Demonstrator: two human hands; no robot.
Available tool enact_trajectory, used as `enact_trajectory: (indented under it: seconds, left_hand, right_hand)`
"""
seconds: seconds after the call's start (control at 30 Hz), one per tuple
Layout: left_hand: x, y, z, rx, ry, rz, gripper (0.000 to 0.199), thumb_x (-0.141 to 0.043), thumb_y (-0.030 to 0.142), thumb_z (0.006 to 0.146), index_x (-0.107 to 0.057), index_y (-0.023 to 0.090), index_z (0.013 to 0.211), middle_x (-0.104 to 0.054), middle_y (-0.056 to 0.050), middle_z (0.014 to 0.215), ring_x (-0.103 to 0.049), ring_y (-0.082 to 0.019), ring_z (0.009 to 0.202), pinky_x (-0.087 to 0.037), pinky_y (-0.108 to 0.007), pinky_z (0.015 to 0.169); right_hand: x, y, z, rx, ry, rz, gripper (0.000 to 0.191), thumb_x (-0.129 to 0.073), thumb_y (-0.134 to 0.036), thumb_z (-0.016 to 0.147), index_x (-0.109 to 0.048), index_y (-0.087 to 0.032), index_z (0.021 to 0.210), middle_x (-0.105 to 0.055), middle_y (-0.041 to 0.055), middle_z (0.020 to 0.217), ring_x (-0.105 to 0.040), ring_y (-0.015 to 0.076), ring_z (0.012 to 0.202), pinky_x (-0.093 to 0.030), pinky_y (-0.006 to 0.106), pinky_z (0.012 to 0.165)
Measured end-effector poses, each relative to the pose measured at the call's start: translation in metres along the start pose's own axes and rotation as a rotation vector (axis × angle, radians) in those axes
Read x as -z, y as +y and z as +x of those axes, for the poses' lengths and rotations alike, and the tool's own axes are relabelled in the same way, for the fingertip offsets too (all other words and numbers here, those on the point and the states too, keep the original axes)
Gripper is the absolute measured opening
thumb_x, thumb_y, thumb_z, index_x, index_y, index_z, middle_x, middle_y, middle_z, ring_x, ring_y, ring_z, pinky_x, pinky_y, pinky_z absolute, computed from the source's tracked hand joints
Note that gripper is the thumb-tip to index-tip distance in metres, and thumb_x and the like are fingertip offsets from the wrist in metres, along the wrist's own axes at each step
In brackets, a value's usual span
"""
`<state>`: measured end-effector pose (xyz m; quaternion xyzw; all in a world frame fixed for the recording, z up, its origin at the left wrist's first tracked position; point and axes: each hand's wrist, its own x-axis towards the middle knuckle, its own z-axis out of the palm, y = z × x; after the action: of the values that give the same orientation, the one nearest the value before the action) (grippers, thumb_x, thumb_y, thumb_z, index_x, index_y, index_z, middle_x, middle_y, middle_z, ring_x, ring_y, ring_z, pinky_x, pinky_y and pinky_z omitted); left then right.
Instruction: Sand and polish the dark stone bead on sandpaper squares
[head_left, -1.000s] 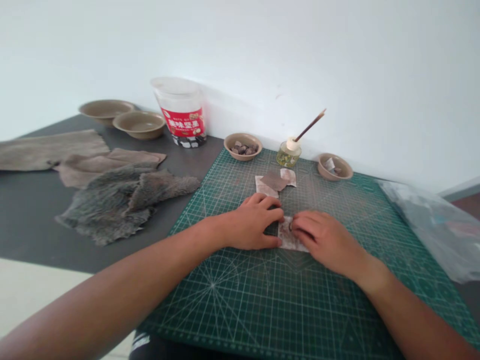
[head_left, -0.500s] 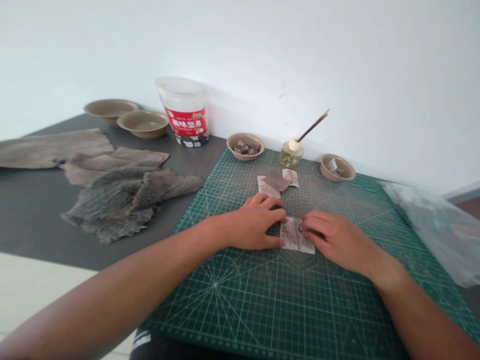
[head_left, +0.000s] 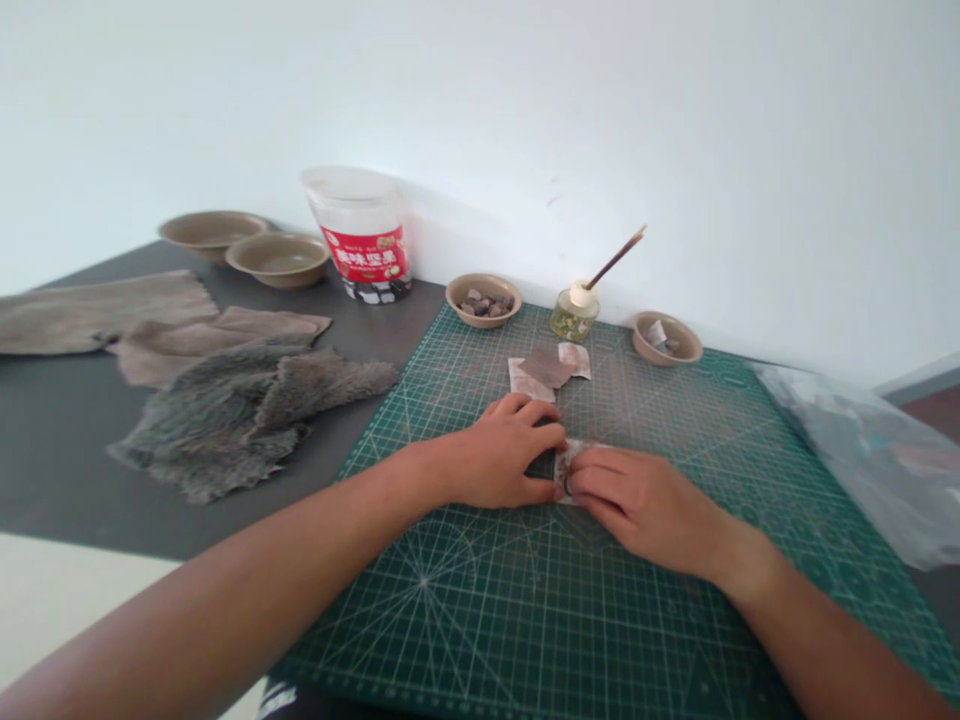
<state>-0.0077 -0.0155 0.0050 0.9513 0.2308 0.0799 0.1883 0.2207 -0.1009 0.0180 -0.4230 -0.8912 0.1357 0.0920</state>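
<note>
Stained paper scrap (head_left: pixel 568 470) lies on my green cutting mat (head_left: pixel 450 620), well below the plastic tub (head_left: pixel 365 252) with its red label and Chinese lettering. My left hand (head_left: pixel 499 465) is curled narrow, its fingers pressed against the scrap's left edge. My right hand (head_left: pixel 637 510) is nearly closed over the scrap, hiding most of it.
</note>
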Motion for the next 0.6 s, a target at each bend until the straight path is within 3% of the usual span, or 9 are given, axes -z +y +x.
enact_trajectory:
  seconds: [0.1, 0.17, 0.37, 0.47, 0.6]
  left_hand:
    - [0.001, 0.000, 0.000, 0.006, -0.007, -0.005, 0.042, -0.068, 0.051, 0.086, -0.061, 0.026, 0.119, -0.048, -0.008, 0.141, -0.042, -0.034, 0.131, -0.037, -0.053, 0.111]
    - [0.002, 0.000, 0.001, 0.008, -0.016, -0.015, 0.043, -0.069, 0.051, 0.086, -0.061, 0.026, 0.120, -0.048, -0.008, 0.142, -0.042, -0.034, 0.131, -0.037, -0.054, 0.110]
    - [0.004, -0.001, 0.001, 0.017, -0.020, -0.028, 0.045, -0.069, 0.053, 0.086, -0.061, 0.029, 0.123, -0.048, -0.007, 0.142, -0.042, -0.034, 0.133, -0.037, -0.054, 0.111]
    - [0.003, -0.001, 0.000, 0.012, -0.011, -0.021, 0.044, -0.069, 0.053, 0.086, -0.061, 0.029, 0.122, -0.048, -0.006, 0.142, -0.042, -0.034, 0.133, -0.037, -0.054, 0.111]
    - [0.003, -0.002, 0.000, 0.002, 0.000, -0.026, 0.044, -0.069, 0.053, 0.085, -0.063, 0.028, 0.120, -0.049, -0.007, 0.141, -0.042, -0.034, 0.133, -0.037, -0.054, 0.111]
  right_hand:
    - [-0.001, -0.001, 0.000, 0.004, 0.068, 0.011, 0.015, -0.053, -0.024, 0.101, -0.068, -0.023, 0.105, -0.069, 0.0059, 0.112, -0.065, 0.0214, 0.102, -0.053, 0.038, 0.091]
    - [0.005, 0.003, 0.000, -0.015, 0.177, 0.024, 0.016, -0.057, -0.029, 0.100, -0.066, -0.024, 0.113, -0.066, 0.0074, 0.120, -0.064, 0.0230, 0.109, -0.053, 0.040, 0.095]
    - [0.059, 0.034, 0.027, -0.221, 0.770, -0.207, 0.036, -0.057, -0.038, 0.098, -0.056, -0.025, 0.132, -0.061, 0.0123, 0.123, -0.061, 0.0296, 0.109, -0.053, 0.049, 0.096]
    - [0.087, 0.056, 0.049, -0.248, 0.876, -0.362, 0.055, -0.059, -0.046, 0.095, -0.047, -0.024, 0.144, -0.050, 0.0158, 0.138, -0.049, 0.0376, 0.129, -0.043, 0.060, 0.108]
    - [0.104, 0.080, 0.073, -0.297, 0.862, -0.417, 0.063, -0.062, -0.049, 0.093, -0.046, -0.022, 0.147, -0.039, 0.0176, 0.146, -0.040, 0.0428, 0.137, -0.037, 0.064, 0.112]
